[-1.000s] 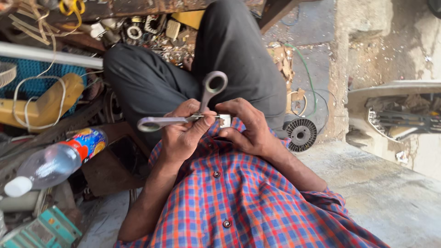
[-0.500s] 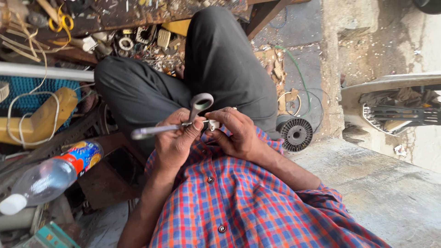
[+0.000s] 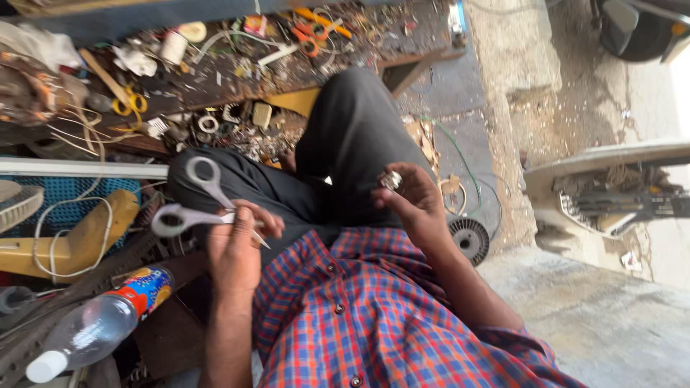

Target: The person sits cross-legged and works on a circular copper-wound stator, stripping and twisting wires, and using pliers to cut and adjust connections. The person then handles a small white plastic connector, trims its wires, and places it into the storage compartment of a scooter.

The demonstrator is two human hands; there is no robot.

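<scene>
My left hand [image 3: 236, 251] grips a pair of grey-handled scissors [image 3: 192, 205], with the handle loops pointing left and the blade tip sticking out to the right over my lap. My right hand [image 3: 415, 208] is raised above my right thigh and pinches a small shiny metal part [image 3: 391, 179] at its fingertips. The two hands are apart, with my dark trousers [image 3: 345, 144] between them and my checked shirt [image 3: 374, 316] below.
A cluttered workbench [image 3: 237, 79] with wires, rings, orange-handled scissors [image 3: 313, 32] and yellow-handled scissors [image 3: 129, 104] lies ahead. A plastic bottle [image 3: 100, 327] and a yellow plastic piece [image 3: 86, 241] lie at the left. A black round finned part [image 3: 468, 238] sits by my right arm.
The hands were together with the scissors at the small part. Now they have separated: the left hand moved left with the scissors and the right hand keeps the part.
</scene>
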